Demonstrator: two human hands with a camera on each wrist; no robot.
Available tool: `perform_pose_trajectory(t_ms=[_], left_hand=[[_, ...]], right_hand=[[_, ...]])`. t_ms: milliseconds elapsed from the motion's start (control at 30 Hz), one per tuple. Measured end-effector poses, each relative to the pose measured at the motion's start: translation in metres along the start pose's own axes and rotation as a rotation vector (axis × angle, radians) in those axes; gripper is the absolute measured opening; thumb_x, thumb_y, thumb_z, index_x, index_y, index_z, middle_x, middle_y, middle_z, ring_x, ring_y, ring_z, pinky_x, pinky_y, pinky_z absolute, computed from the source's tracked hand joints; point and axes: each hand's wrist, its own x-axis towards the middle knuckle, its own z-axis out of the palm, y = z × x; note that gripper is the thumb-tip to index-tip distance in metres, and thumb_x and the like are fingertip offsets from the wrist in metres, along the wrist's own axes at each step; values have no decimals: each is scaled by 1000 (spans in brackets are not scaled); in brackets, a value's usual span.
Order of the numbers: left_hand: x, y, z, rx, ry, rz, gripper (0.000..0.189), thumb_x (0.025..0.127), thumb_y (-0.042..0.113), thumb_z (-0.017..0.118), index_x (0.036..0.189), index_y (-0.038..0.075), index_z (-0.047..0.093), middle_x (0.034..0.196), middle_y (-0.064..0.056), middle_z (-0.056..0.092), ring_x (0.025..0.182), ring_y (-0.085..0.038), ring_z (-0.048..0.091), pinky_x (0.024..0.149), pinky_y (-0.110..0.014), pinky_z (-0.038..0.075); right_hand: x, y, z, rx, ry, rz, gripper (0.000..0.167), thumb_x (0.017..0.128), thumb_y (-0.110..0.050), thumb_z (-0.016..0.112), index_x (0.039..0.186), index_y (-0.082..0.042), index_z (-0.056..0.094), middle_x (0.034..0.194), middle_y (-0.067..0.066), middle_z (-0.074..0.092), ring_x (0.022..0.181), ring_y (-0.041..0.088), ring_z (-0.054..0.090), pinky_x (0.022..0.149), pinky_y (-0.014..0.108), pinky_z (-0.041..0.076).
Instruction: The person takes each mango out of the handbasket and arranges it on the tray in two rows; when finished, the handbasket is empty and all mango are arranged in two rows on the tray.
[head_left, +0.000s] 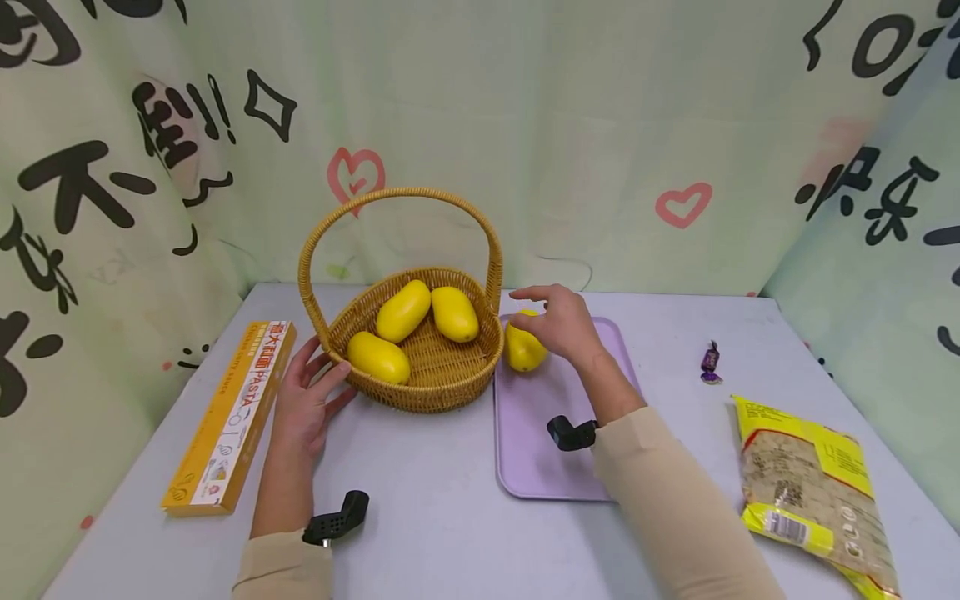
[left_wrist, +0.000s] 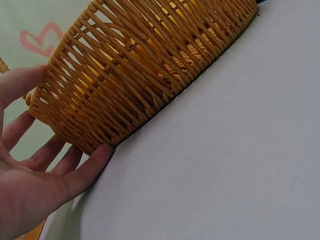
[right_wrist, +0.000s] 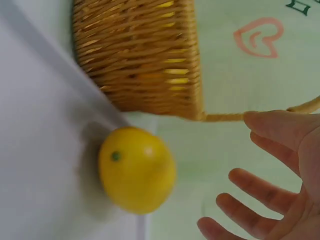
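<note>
A woven basket (head_left: 420, 396) with a tall arched handle holds three yellow mangoes; one mango (head_left: 454, 315) lies towards its right side. My left hand (head_left: 307, 408) rests on the basket's left end, fingers spread from the rim down to the base (left_wrist: 95, 167). Right of the basket, another mango (head_left: 525, 350) lies near the far end of a lavender tray (head_left: 540, 442). Over that mango is my right hand (head_left: 562, 323), thumb and fingers spread, nothing between them. The right wrist view shows a gap between these fingers (right_wrist: 260, 190) and the mango (right_wrist: 137, 170).
Left of my left arm lies a long yellow pasta box (head_left: 228, 417). A small purple wrapped candy (head_left: 710, 363) sits right of the tray, and a yellow-and-clear food bag (head_left: 817, 492) lies near the right edge. A printed curtain (head_left: 600, 150) hangs behind the white table (head_left: 420, 500).
</note>
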Motion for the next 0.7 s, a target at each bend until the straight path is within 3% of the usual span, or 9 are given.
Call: perform_pose_trajectory(t_ms=[133, 300, 433, 600, 700], left_hand=[[0, -1, -2, 0, 3, 3, 77, 100, 20, 70, 161, 41, 31, 167, -2, 34, 144, -24, 43, 115, -47, 47], [1, -1, -3, -12, 7, 6, 75, 100, 19, 69, 161, 40, 32, 165, -2, 36, 142, -23, 45, 114, -46, 48], [2, -1, -1, -20, 8, 6, 73, 100, 19, 69, 161, 39, 34, 163, -1, 38, 140, -22, 47, 112, -45, 50], [2, -1, 0, -19, 3, 4, 73, 100, 17, 69, 161, 39, 34, 162, -2, 40, 138, -22, 49, 111, -44, 51], [1, 0, 0, -21, -2, 5, 73, 100, 16, 68, 161, 38, 33, 163, -2, 39, 138, -22, 49, 111, -44, 51]], right_hand=[[0, -17, -5, 50, -38, -24, 41, 96, -26, 71, 135, -12, 69, 138, 16, 65, 126, 38, 60, 101, 52, 55], [2, -35, -6, 78, -138, -49, 41, 96, -25, 72, 134, -11, 68, 130, 17, 69, 119, 36, 64, 100, 49, 55], [6, -47, -3, 66, -225, -51, 44, 96, -25, 72, 138, -14, 66, 131, 17, 66, 115, 37, 64, 95, 44, 56], [17, -59, 6, 27, -330, -40, 54, 95, -25, 73, 146, -14, 58, 137, 18, 62, 109, 36, 63, 76, 34, 57], [22, -67, 14, 6, -357, -35, 57, 94, -24, 73, 148, -14, 57, 144, 20, 58, 118, 35, 61, 80, 35, 57]])
